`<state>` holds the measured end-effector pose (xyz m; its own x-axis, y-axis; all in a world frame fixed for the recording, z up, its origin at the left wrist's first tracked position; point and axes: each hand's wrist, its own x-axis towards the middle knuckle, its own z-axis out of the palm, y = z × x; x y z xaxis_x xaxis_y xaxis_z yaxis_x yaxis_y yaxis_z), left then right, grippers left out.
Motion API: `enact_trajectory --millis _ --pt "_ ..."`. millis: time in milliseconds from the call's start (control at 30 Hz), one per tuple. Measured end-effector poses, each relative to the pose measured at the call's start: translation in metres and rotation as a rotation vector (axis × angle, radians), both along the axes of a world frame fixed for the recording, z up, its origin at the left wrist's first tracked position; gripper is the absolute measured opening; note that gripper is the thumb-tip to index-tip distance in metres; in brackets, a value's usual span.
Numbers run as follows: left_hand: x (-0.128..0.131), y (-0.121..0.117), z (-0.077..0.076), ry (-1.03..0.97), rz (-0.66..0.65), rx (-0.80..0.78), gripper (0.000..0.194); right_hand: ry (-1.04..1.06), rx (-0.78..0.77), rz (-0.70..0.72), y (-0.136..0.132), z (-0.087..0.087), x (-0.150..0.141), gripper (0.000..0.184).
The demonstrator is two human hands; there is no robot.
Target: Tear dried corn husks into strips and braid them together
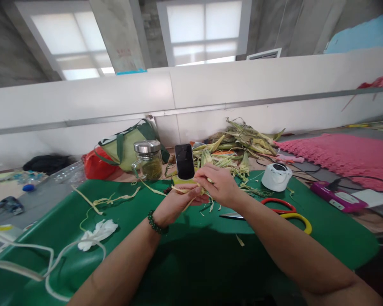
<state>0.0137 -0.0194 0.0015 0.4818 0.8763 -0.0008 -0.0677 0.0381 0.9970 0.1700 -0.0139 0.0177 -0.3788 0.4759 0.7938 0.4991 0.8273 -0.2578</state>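
Observation:
Pale yellow corn husk strips (179, 190) run between my two hands above the green mat (191, 255). My left hand (175, 203), with a green bead bracelet at the wrist, is closed around them from below. From above, my right hand (219, 183) pinches the strips, its fingertips touching those of my left. The exact shape of the piece is partly hidden by the fingers. Just behind the hands stands a dark-screened phone (184, 161). Beneath my right forearm lie scissors (296, 220) with one red and one yellow handle, their blades partly showing.
A glass jar (148, 161) with a metal lid stands behind at left, beside a green bag (127, 148). Dried husks (245, 140) are piled at the back. At right are a white device (276, 177) and a purple power strip (338, 196). White tissue (98, 234) and cables lie left.

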Motion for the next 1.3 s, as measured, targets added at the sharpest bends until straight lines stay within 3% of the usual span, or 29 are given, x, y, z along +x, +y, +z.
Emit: enact_trajectory --millis 100,167,233,333,400,500,733,900,1000,1100,1200,1300 --pt "-0.001 0.003 0.000 -0.032 0.109 0.021 0.034 0.091 0.155 0.010 -0.003 0.001 0.004 0.019" --pt "-0.002 0.005 0.000 -0.081 0.177 0.037 0.035 0.174 0.203 -0.068 -0.005 0.003 0.008 0.030" --pt "-0.005 0.007 0.000 -0.139 0.223 0.061 0.035 0.153 0.082 -0.173 -0.004 0.003 0.010 0.043" --pt "-0.008 0.009 0.001 -0.187 0.243 0.097 0.031 0.077 -0.278 -0.232 0.001 0.001 0.006 0.046" --pt "-0.008 0.009 0.001 -0.184 0.240 0.109 0.029 0.144 -0.436 -0.144 0.005 -0.002 0.000 0.034" --pt "-0.007 0.007 0.004 -0.152 0.246 0.105 0.030 0.324 -0.508 -0.016 0.007 -0.005 -0.009 0.020" --pt "-0.006 0.003 0.009 -0.225 0.286 -0.021 0.027 0.458 -0.471 0.034 0.005 -0.008 -0.009 0.021" --pt "-0.008 0.006 0.009 -0.286 0.321 -0.126 0.020 0.527 -0.553 0.063 0.010 -0.012 -0.009 0.023" --pt "-0.008 0.006 0.009 -0.244 0.370 -0.047 0.022 0.580 -0.610 0.182 0.009 -0.013 -0.013 0.024" --pt "-0.006 0.003 0.009 -0.170 0.357 0.123 0.025 0.602 -0.715 0.296 0.007 -0.016 -0.019 0.039" --pt "-0.006 0.002 0.009 -0.111 0.376 0.212 0.023 0.613 -0.721 0.293 0.007 -0.018 -0.021 0.040" --pt "-0.008 0.002 0.011 -0.074 0.355 0.153 0.022 0.529 -0.670 0.258 0.007 -0.017 -0.018 0.027"
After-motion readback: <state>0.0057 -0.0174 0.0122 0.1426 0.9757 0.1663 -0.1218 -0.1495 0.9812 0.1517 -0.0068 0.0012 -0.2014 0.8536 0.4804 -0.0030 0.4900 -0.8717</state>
